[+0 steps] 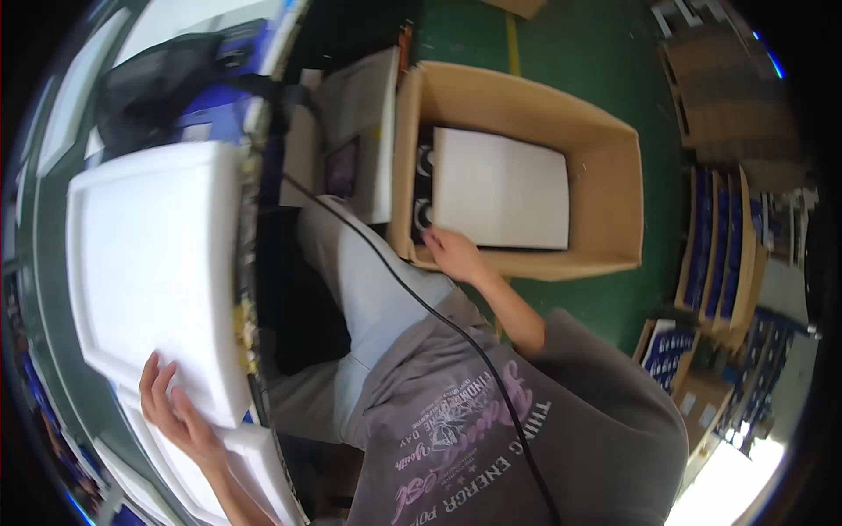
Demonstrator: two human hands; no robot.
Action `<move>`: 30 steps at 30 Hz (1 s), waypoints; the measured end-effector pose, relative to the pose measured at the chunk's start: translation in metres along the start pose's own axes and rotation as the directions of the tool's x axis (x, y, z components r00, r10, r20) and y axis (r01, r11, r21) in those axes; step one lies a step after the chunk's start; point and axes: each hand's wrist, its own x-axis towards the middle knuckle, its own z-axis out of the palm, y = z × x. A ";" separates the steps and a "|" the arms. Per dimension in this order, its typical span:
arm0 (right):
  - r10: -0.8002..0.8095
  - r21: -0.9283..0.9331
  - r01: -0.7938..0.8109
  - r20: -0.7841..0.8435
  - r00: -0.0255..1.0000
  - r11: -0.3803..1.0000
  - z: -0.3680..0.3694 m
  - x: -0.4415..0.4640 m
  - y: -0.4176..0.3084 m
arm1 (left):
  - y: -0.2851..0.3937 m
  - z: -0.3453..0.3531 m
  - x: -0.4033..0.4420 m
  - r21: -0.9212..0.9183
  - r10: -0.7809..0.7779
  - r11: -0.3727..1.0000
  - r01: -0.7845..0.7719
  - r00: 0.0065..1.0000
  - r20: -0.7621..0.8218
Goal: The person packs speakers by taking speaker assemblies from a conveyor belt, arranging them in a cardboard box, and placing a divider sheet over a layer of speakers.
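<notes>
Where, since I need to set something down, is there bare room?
Bare: green floor beyond the carton, right of the yellow line; white foam beyond the left hand. Crowded: the carton's left end, by the right hand.

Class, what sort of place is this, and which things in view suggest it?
Probably a factory or warehouse packing area: there is a green floor with a yellow line, an open cardboard box, and several blue items packed together.

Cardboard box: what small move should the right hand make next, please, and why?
Perhaps the right hand should pinch the nearer dark round item: its fingertips are beside it inside the cardboard box, near the white panel; no clear grip shows.
</notes>
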 end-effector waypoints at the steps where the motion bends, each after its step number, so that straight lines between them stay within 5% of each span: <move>1: 0.031 -0.030 -0.028 0.097 0.995 0.999 0.005 -0.005 0.005 | -0.002 0.002 0.000 -0.029 0.017 0.999 -0.017 1.000 -0.018; 6: 0.041 0.127 -0.065 0.180 0.983 0.990 0.006 0.028 0.016 | -0.004 -0.005 0.004 -0.113 0.082 0.989 -0.099 0.986 -0.142; 7: 0.017 0.106 -0.030 0.124 0.992 0.994 0.009 0.032 0.008 | -0.008 -0.006 0.002 -0.146 0.092 0.983 -0.113 0.986 -0.140; 8: -0.183 -0.026 0.187 0.110 0.977 0.982 0.028 0.054 0.047 | -0.015 -0.004 0.001 -0.163 0.117 0.976 -0.143 0.980 -0.161; 11: -0.267 -0.055 0.305 0.355 0.896 0.951 0.018 0.070 -0.023 | -0.023 -0.009 -0.005 -0.192 0.125 0.969 -0.155 0.979 -0.159; 19: -0.407 -0.077 0.521 0.532 0.742 0.850 0.047 0.117 -0.115 | -0.026 0.004 -0.017 -0.153 0.134 0.971 -0.184 0.947 -0.291; 30: -0.481 -0.028 0.550 0.452 0.751 0.834 0.054 0.191 -0.159 | -0.022 0.003 -0.014 -0.159 0.115 0.973 -0.169 0.947 -0.299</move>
